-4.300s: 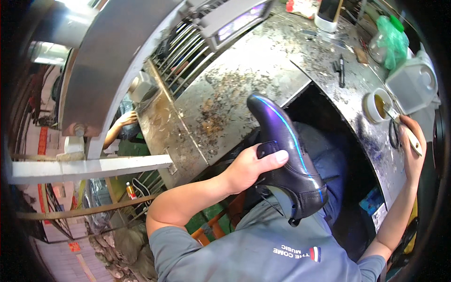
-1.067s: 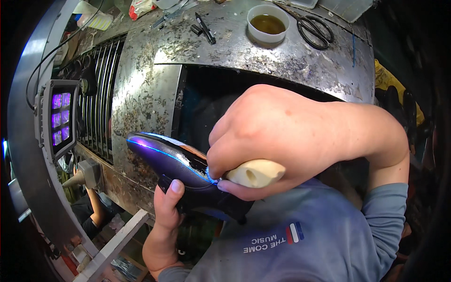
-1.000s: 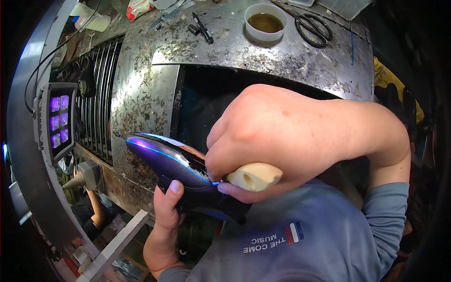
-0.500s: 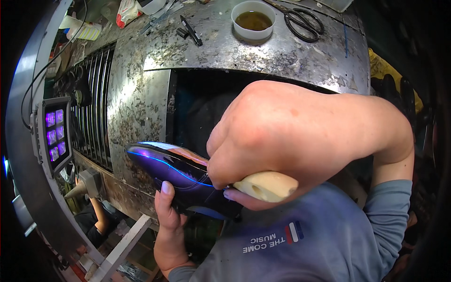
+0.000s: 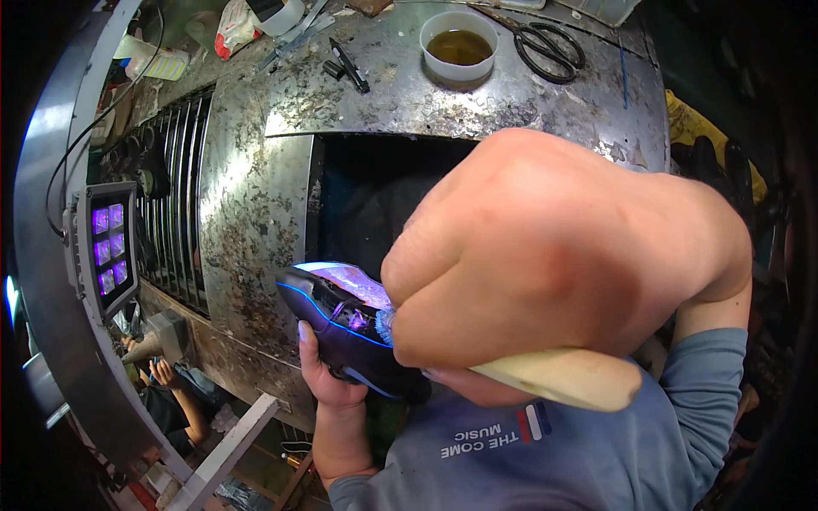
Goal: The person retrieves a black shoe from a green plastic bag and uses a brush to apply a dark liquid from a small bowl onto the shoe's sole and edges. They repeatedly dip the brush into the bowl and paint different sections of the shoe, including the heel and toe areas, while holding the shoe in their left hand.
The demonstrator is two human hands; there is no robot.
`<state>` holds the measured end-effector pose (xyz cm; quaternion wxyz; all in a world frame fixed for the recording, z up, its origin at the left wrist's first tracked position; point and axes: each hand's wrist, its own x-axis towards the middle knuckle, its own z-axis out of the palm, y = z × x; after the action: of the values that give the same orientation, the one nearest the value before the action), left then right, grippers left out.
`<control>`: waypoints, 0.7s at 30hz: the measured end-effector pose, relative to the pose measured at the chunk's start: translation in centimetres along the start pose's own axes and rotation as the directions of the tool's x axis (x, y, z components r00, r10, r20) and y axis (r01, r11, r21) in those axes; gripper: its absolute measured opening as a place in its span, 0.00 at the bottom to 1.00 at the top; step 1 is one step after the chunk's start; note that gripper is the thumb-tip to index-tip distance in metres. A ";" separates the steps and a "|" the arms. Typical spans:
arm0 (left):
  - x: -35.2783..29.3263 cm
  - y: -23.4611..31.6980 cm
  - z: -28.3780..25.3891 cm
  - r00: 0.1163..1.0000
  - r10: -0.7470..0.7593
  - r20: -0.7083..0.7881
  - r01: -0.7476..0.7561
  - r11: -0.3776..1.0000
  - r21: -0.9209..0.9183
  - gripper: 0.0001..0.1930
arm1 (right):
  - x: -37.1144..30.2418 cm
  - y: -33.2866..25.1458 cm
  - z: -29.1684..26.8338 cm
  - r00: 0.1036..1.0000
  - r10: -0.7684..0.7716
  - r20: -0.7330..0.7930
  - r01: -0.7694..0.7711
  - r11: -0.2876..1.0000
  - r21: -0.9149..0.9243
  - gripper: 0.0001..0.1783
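Observation:
A black shoe (image 5: 358,349) is tilted in my left hand (image 5: 336,387), whose thumb presses its near side while the other fingers go out of sight beneath it. Along the shoe's sole edge runs a glowing blue line, and its sole face catches violet light. My right hand (image 5: 520,264) is closed around a brush (image 5: 579,379) with a pale wooden handle, which sticks out past the heel of my palm. Blue bristles show at the knuckles, against the shoe's sole edge. Much of the shoe's right end is hidden behind that hand.
A lamp (image 5: 112,247) with violet lights stands at left beside a metal post. On the worn metal bench (image 5: 256,204) sit a white bowl (image 5: 460,72) of brownish liquid, black scissors (image 5: 550,53) and a black marker (image 5: 349,66). A dark opening (image 5: 358,187) lies beyond the shoe. Another person's hand (image 5: 164,373) shows lower left.
The shoe has shifted right and turned, showing more of its sole face. My right hand has come nearer the camera, its brush handle swinging out to the right.

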<state>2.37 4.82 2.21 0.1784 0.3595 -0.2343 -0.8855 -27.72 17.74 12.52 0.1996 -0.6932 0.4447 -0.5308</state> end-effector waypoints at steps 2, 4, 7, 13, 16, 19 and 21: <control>0.3 -0.5 0.2 0.999 -0.001 0.033 0.002 1.000 -0.031 0.34 | 0.4 -0.1 0.1 1.000 -0.008 -0.012 0.008 1.000 -0.011 0.14; 0.4 -1.0 0.2 0.999 -0.001 0.048 0.004 0.998 -0.061 0.34 | 2.3 -1.2 -1.6 0.991 0.050 0.121 -0.049 0.999 -0.011 0.14; 0.6 -1.5 -0.5 0.998 -0.012 0.069 0.021 0.991 -0.130 0.35 | 1.4 -0.5 0.0 1.000 -0.028 -0.009 0.028 1.000 0.008 0.14; 1.0 -2.1 -0.6 0.977 -0.035 0.212 0.112 0.924 -0.365 0.35 | 1.2 -1.0 -1.1 0.994 -0.104 -0.019 0.103 0.993 -0.054 0.08; 0.9 -3.1 0.3 0.932 -0.027 0.361 0.231 0.813 -0.535 0.38 | 1.0 0.0 -1.5 0.963 -0.206 -0.173 0.195 0.978 -0.081 0.06; 1.1 -3.6 -2.0 0.939 -0.193 0.284 0.288 0.893 -0.345 0.45 | 0.0 -0.6 -5.6 0.981 -0.039 -0.191 -0.066 0.853 -0.517 0.09; 1.2 -3.8 -0.8 0.899 -0.323 0.297 0.427 0.797 -0.427 0.51 | -3.2 2.2 -8.0 0.952 -0.027 -0.304 -0.205 0.680 -0.704 0.10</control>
<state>1.54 7.18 -1.04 0.0566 0.2480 0.0522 -0.9657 -36.05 20.81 11.94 -0.1336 -0.6070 0.6763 -0.3954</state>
